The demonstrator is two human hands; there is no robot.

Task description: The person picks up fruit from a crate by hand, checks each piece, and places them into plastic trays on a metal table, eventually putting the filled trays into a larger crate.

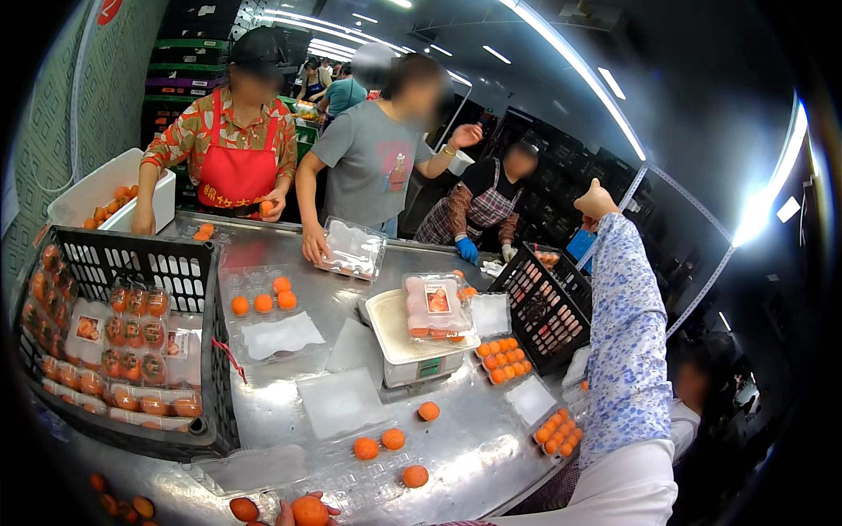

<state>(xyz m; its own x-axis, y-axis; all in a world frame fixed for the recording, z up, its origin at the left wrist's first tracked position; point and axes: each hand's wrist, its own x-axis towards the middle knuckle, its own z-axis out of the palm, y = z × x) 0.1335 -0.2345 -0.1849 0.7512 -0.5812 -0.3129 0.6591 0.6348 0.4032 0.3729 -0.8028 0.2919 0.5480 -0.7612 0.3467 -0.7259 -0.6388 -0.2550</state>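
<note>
At the bottom edge, the fingers of my left hand (pixel 286 515) curl round a round orange-red fruit (pixel 310 510); the rest of that hand is cut off. A second fruit (pixel 244 508) lies just left of it. Beside them is a clear moulded tray (pixel 338 482), with loose fruit (pixel 415 476) scattered on the metal table (pixel 469 430). My right arm, in a blue floral sleeve, stretches far out to the right. At its end my right hand (pixel 596 203) is raised with most fingers curled, one seemingly sticking up, and I see nothing in it.
A black crate (pixel 215 351) full of packed fruit stands left. On a scale (pixel 412 368) sits a filled clear pack (pixel 436 302). Filled trays (pixel 503 359) and another black crate (pixel 542 307) are at right. Across the table, one person holds a fruit, another touches a clear pack (pixel 353 248).
</note>
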